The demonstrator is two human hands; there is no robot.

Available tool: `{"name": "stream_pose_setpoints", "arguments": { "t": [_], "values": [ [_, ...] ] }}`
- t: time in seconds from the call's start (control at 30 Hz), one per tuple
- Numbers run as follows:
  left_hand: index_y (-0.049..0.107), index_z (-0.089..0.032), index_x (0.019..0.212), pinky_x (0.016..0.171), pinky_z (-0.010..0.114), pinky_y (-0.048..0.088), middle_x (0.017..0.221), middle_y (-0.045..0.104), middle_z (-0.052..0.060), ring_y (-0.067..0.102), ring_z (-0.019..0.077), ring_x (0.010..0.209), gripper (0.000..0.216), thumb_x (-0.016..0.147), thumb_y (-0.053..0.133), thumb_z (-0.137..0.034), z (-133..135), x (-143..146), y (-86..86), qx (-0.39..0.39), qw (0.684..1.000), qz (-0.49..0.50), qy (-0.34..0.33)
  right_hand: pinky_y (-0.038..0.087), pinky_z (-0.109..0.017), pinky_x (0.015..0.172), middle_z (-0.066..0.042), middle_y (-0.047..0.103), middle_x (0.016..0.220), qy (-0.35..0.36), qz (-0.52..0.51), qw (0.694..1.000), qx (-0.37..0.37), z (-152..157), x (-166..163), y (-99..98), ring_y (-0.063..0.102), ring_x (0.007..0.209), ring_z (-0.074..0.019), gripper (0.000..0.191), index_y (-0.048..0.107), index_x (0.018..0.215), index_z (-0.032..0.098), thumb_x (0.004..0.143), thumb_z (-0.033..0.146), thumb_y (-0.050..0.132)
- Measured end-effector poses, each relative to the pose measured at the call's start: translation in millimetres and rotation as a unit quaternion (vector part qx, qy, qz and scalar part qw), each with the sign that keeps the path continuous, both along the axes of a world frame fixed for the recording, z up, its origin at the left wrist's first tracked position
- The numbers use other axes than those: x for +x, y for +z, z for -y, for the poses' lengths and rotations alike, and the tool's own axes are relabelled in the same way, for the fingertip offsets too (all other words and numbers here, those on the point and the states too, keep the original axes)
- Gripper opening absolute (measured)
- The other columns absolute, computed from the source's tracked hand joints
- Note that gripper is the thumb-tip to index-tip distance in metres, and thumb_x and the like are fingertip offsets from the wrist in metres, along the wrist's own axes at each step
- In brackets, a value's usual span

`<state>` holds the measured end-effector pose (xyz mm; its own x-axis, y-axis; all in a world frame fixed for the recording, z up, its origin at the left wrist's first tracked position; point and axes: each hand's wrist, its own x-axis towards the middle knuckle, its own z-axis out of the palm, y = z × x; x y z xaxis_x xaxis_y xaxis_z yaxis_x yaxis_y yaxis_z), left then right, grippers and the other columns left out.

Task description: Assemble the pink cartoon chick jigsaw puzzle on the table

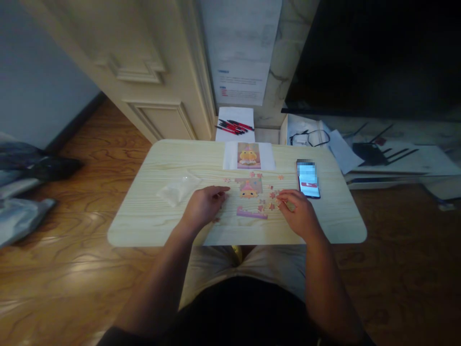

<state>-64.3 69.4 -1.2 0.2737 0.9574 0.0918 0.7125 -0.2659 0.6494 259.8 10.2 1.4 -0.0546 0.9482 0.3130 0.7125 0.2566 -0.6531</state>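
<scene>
A half-built jigsaw of a yellow cartoon figure lies in the middle of a small pale wooden table, with several loose pieces around it and a purple strip of joined pieces in front. My left hand rests curled on the table just left of the puzzle, fingertips pinched together near a piece. My right hand lies at the puzzle's right edge, fingers bent over the loose pieces. What either hand holds is too small to see.
A reference picture on white paper lies at the table's far edge. A lit phone sits at the right, a clear plastic bag at the left. Pens, papers and cables lie on the floor beyond, by a door.
</scene>
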Motion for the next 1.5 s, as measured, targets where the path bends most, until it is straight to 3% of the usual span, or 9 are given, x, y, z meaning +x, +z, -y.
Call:
{"name": "stream_pose_setpoints", "arguments": {
  "t": [0.23, 0.4, 0.83, 1.17, 1.5],
  "values": [
    [0.078, -0.025, 0.114, 0.087, 0.036, 0.059, 0.107, 0.081, 0.004, 0.075, 0.0239, 0.094, 0.03, 0.095, 0.06, -0.038, -18, 20, -8.7, -0.022, 0.997, 0.033, 0.062, 0.053, -0.047, 0.103, -0.006, 0.073, 0.113, 0.014, -0.005, 1.0, 0.005, 3, -4, -0.7, 0.066, 0.111, -0.0244, 0.021, 0.076, 0.105, 0.025, 0.091, 0.017, 0.063],
    [0.079, -0.025, 0.109, 0.082, 0.034, 0.058, 0.1, 0.081, 0.004, 0.076, 0.0238, 0.089, 0.026, 0.094, 0.061, -0.036, -30, 29, -7.3, -0.033, 0.996, 0.025, 0.084, 0.052, -0.048, 0.104, -0.006, 0.073, 0.113, 0.012, -0.006, 1.0, 0.002, 4, -6, -1.1, 0.065, 0.113, -0.0254, 0.019, 0.075, 0.104, 0.026, 0.092, 0.018, 0.063],
    [0.079, -0.025, 0.103, 0.071, 0.03, 0.055, 0.094, 0.081, 0.003, 0.075, 0.0209, 0.082, 0.024, 0.09, 0.064, -0.038, -39, 33, -10.1, -0.053, 0.995, 0.031, 0.075, 0.053, -0.048, 0.104, -0.005, 0.07, 0.115, 0.016, -0.01, 0.999, -0.035, -10, -3, 3.6, 0.064, 0.113, -0.0247, 0.028, 0.077, 0.109, 0.029, 0.092, 0.015, 0.06],
    [0.078, -0.025, 0.101, 0.069, 0.029, 0.054, 0.093, 0.081, 0.003, 0.074, 0.0205, 0.08, 0.023, 0.089, 0.064, -0.04, -38, 33, -3.1, -0.044, 0.994, 0.023, 0.094, 0.053, -0.047, 0.103, -0.005, 0.071, 0.114, 0.015, -0.01, 0.999, -0.039, -8, -2, 2.1, 0.065, 0.112, -0.0244, 0.031, 0.077, 0.111, 0.029, 0.091, 0.014, 0.059],
    [0.08, -0.028, 0.097, 0.071, 0.032, 0.053, 0.092, 0.081, 0.003, 0.073, 0.0235, 0.079, 0.021, 0.088, 0.063, -0.035, -22, 20, 3.4, -0.004, 0.995, -0.091, 0.048, 0.053, -0.045, 0.103, -0.005, 0.072, 0.113, 0.015, -0.007, 1.0, -0.02, -7, 0, 1.6, 0.065, 0.112, -0.0238, 0.028, 0.076, 0.109, 0.028, 0.091, 0.015, 0.059]
  ]
}}
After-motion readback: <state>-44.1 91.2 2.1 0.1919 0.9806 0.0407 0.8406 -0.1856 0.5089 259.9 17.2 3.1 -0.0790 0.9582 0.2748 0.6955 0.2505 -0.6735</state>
